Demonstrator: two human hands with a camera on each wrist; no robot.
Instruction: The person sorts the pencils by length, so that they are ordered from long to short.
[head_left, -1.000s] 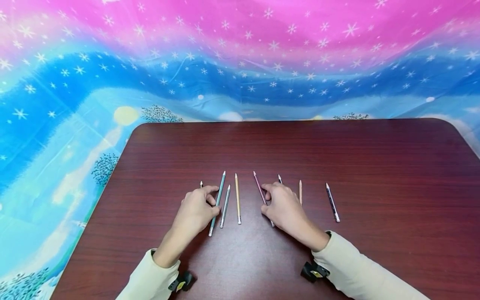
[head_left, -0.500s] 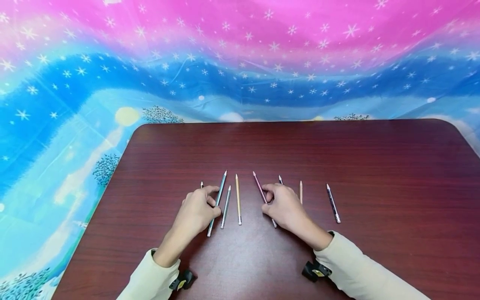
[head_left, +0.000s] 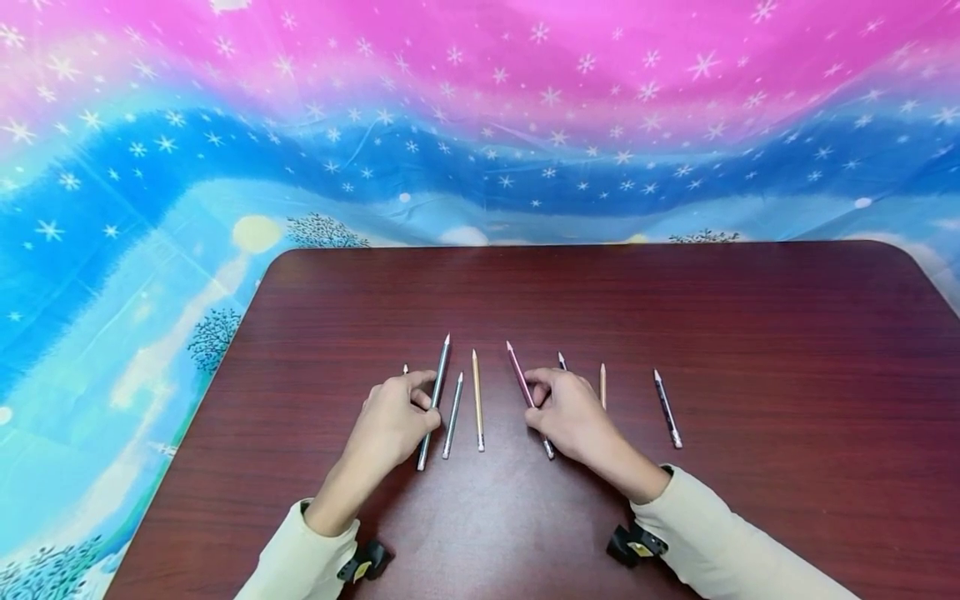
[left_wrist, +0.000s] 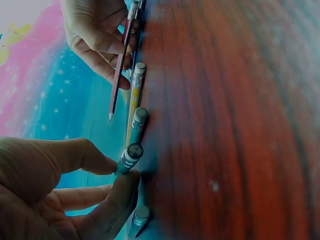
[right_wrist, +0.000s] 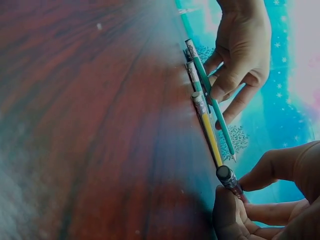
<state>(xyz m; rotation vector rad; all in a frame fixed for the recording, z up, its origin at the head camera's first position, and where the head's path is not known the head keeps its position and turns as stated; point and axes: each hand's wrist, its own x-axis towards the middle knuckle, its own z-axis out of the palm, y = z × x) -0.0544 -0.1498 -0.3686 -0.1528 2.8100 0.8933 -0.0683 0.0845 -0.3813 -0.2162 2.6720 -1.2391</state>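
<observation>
In the head view my left hand pinches a teal pencil between thumb and fingers; its tip points away from me. My right hand pinches a dark pink pencil. Between the hands lie a shorter teal pencil and a yellow pencil. The left wrist view shows the held teal pencil by its eraser end, beside the other teal one. In the right wrist view the held pink pencil is near the yellow pencil.
Partly covered by the left hand is another pencil. Right of the right hand are a dark pencil, a tan pencil and a dark patterned pencil. A patterned cloth hangs behind the brown table.
The teal pencil in my left hand has shifted slightly and its tip sits a little farther from me. My right hand and its pencil have barely moved.
</observation>
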